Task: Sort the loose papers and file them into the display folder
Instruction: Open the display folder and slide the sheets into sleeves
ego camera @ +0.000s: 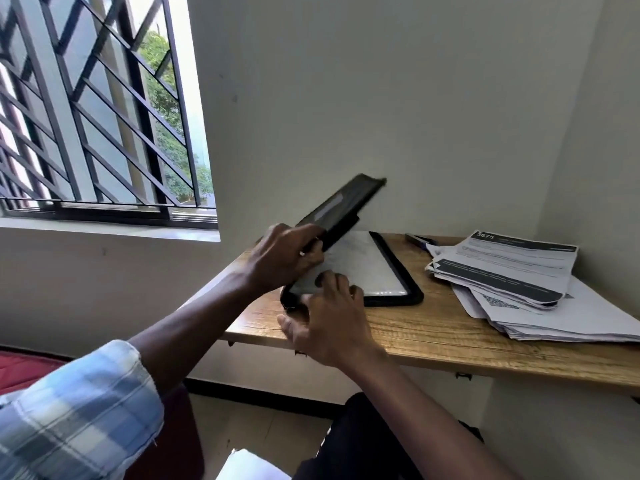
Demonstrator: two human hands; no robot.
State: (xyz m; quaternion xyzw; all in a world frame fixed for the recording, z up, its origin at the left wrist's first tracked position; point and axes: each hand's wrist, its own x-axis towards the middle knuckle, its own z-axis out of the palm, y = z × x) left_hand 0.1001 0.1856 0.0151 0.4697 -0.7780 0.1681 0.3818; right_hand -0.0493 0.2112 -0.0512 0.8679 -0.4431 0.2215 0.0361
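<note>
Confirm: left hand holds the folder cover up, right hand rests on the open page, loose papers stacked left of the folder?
No: the head view shows the loose papers stacked to the right of the folder, not the left. The rest holds: the left hand holds the cover up, the right hand rests on the open page.

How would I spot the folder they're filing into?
Find the wooden desk against the wall, right of the window. At its left end lies the folder, cover lifted by the left hand. Unlike the loose papers beside it, it has a black rim.
</note>
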